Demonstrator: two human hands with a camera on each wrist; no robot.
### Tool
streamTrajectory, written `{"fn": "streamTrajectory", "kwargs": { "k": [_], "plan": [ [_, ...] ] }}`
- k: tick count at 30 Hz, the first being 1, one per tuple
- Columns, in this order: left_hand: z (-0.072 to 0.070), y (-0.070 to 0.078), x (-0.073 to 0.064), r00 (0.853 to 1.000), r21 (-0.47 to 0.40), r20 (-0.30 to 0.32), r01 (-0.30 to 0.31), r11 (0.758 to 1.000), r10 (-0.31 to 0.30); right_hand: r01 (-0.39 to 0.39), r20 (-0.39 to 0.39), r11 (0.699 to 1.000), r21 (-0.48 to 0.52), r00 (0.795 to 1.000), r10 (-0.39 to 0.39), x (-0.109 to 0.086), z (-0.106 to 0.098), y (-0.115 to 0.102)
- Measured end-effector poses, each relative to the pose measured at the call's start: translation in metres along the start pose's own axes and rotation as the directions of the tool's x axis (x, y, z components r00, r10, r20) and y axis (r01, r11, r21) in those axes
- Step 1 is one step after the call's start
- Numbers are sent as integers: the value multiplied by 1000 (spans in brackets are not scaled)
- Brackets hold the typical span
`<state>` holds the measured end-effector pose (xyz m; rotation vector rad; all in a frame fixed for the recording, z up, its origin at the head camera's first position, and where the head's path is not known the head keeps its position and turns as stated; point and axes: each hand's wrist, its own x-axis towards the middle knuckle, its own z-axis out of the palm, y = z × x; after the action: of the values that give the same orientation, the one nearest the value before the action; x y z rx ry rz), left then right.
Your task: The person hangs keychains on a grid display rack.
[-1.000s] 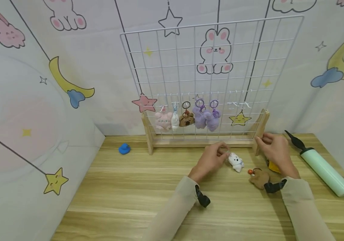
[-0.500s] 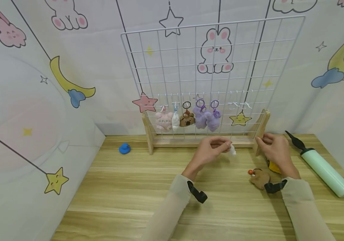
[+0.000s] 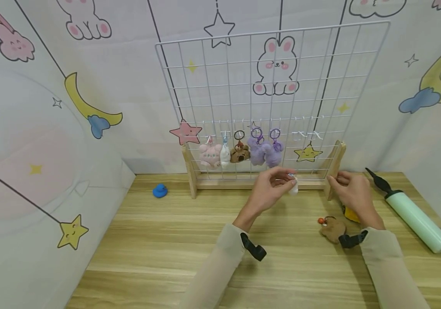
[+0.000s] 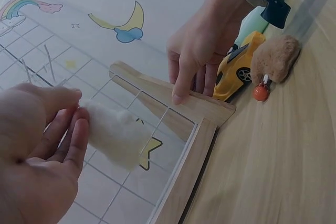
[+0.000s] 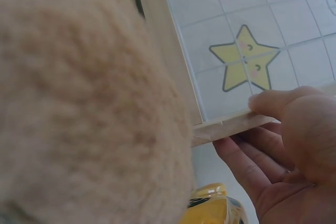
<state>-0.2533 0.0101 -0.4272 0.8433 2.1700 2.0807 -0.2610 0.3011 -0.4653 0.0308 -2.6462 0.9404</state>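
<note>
My left hand (image 3: 268, 189) pinches a small white plush keychain (image 4: 116, 135) at its top, holding it off the table in front of the rack's lower bar. Most of that plush is hidden by the fingers in the head view. My right hand (image 3: 353, 193) grips the right wooden leg (image 3: 335, 165) of the wire grid rack (image 3: 181, 184), thumb on one face and fingers on the other. Several plush keychains hang on the grid: a pink one (image 3: 210, 155), a white one (image 3: 225, 156), a brown one (image 3: 240, 153) and two purple ones (image 3: 273, 154).
A brown plush keychain (image 3: 333, 229) with an orange bead lies by my right wrist, beside a yellow toy car (image 4: 239, 69). Farther right lies a pale green hand pump (image 3: 417, 219). A blue toy duck (image 3: 160, 190) sits left of the rack. White hooks (image 3: 315, 134) stick out at the grid's right.
The white plush keychain has risen from the table in my left hand and shifted slightly left, closer to the rack. My right hand stays on the wooden leg.
</note>
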Motion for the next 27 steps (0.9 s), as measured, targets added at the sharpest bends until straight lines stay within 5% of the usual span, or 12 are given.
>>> {"fn": "streamTrajectory", "kwargs": {
  "k": [9, 27],
  "plan": [
    [4, 4, 1, 990, 46, -97, -103, 994, 107, 12, -12, 1000, -8, 1000, -12, 1, 0, 1],
    [13, 23, 15, 978, 26, -169, -119, 993, 121, -2, 11, 1000, -11, 1000, 2, 1, 0, 2]
  ]
}}
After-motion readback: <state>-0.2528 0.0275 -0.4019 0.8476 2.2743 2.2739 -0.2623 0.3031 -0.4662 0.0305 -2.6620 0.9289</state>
